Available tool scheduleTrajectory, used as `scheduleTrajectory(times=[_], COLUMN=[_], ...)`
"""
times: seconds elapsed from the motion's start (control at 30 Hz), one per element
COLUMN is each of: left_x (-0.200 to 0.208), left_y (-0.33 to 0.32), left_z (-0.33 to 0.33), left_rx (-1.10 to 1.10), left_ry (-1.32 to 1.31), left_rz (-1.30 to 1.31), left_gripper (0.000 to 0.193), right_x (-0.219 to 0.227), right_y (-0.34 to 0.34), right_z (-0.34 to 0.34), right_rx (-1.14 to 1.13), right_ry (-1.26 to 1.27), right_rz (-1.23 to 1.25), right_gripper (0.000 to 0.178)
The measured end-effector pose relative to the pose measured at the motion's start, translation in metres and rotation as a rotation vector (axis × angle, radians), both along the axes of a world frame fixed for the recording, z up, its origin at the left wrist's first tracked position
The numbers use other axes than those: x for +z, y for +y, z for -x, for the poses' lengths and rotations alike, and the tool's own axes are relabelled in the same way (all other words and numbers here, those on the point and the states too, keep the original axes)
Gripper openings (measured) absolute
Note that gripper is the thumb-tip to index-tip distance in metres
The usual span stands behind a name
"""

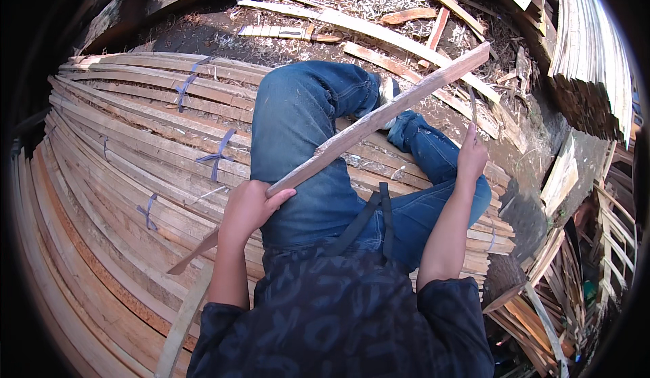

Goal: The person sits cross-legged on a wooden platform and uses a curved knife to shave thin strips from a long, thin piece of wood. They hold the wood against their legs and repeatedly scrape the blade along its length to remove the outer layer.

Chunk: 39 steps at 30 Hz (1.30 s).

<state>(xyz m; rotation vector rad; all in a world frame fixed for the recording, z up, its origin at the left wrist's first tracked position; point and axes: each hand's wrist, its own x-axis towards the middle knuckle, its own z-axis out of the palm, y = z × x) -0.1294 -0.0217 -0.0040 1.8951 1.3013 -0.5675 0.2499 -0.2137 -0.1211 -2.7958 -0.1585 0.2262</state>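
Observation:
My left hand (247, 206) is wrapped round a long wooden slat (399, 110). The slat slants over my left thigh, its far end up to the right and its near end behind my wrist, down to the left. In my right hand (472, 156), closed above my right knee, is a knife whose thin, dark, narrow blade (473, 107) points away from me. The fist hides its handle. In this view the blade lies just below the slat's far end; whether they touch, I cannot tell.
I sit on bundles of wooden slats (135, 134) tied with blue-purple strips (217, 154). Beyond my legs, shavings (379, 2), offcuts and a pale banded sheath-like piece (277, 32) lie on dark ground. More slats (589, 53) stand stacked at the far right.

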Motion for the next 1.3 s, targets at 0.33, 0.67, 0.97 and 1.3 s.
scheduleTrajectory(times=[0.33, 0.67, 0.97, 1.3], left_x=[0.002, -0.008, 0.000, -0.007], left_y=[0.005, 0.005, 0.012, -0.001], left_z=[-0.007, -0.013, -0.021, -0.016], left_rx=[-0.082, -0.072, -0.056, -0.086], left_ry=[0.022, -0.034, -0.011, -0.138], left_rz=[0.012, -0.021, 0.106, 0.017], left_gripper=[0.065, 0.065, 0.061, 0.060], right_x=[0.091, 0.041, 0.027, 0.048], right_y=[0.004, 0.052, 0.035, 0.028], right_z=[0.055, 0.075, 0.051, 0.068], right_rx=[0.496, 0.708, 0.478, 0.842], right_ry=[0.057, -0.196, -0.162, -0.398], right_rz=[-0.231, -0.015, -0.064, -0.030], right_gripper=[0.052, 0.058, 0.058, 0.056])
